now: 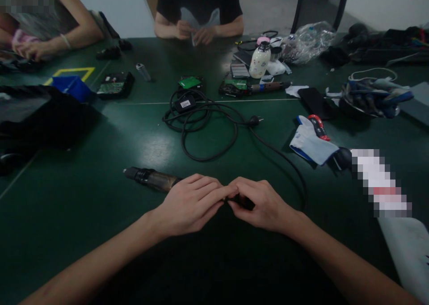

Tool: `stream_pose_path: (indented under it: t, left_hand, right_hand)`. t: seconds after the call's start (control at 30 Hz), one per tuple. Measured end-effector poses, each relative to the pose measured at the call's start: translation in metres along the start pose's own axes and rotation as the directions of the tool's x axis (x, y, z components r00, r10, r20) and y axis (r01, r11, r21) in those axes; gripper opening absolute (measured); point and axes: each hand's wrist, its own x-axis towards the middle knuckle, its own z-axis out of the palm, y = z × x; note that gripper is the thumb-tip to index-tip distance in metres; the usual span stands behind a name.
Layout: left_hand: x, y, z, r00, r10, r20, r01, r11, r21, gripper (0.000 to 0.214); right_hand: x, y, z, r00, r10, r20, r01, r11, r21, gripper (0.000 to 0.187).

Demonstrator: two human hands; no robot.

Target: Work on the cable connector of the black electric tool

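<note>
Centre of frame, low: a dark power driver (157, 180) lies slantwise over the green worktop (83, 215), tip to the left, rear end out of sight under the fingers. Left hand (194, 204) palm-down, closed over the rear body, fingers reaching rightward; how hard it squeezes cannot be told. Right hand (261, 202) meets it fingertip to fingertip, pinching a dark piece (247, 202) between thumb and fingers; too covered to say whether that is the driver's tail or a connector.

Black cord (205, 160) loops across mid-frame, its plug (255, 120) lying loose right of centre; one run curves down to the right hand and vanishes behind it.

Handling, by judgement: driver rigid, moderately heavy for its girth, barrel smooth enough to roll if only pinched. Best hold is a full wrap round the thick mid-body, tip left clear. The tail looks the more delicate end; thumb and forefinger, straight along the axis, no sideways bending. Cord likely limp yet springy in its coils, light, apt to tug on whatever holds its end; some slack near the right hand would help
</note>
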Motion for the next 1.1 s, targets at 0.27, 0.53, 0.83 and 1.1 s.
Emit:
stream_pose_path:
  t: [0.27,0.53,0.83,1.1]
  left_hand:
    - [-0.0009,0.0001,0.0005,1.000,-0.012,0.003,0.012,0.998,-0.055,0.050]
    - [0.0009,0.0004,-0.0022,1.000,-0.018,-0.002,0.017,0.998,-0.066,0.050]
    - [0.0020,0.0013,-0.0031,0.999,-0.038,0.007,0.039,0.999,-0.033,0.051]
    - [0.0006,0.0008,0.0031,0.998,-0.043,-0.042,0.044,0.999,0.025,0.046]
  right_hand:
    - [-0.0003,0.0003,-0.0003,1.000,0.002,0.007,-0.002,1.000,0.002,0.011]
    - [-0.0011,0.0012,0.0006,1.000,-0.010,-0.008,0.010,1.000,-0.011,0.010]
    - [-0.0011,0.0013,0.0011,1.000,-0.014,-0.013,0.014,1.000,-0.013,0.009]
    - [-0.0008,0.0004,0.0002,1.000,-0.013,-0.008,0.013,1.000,-0.005,0.009]
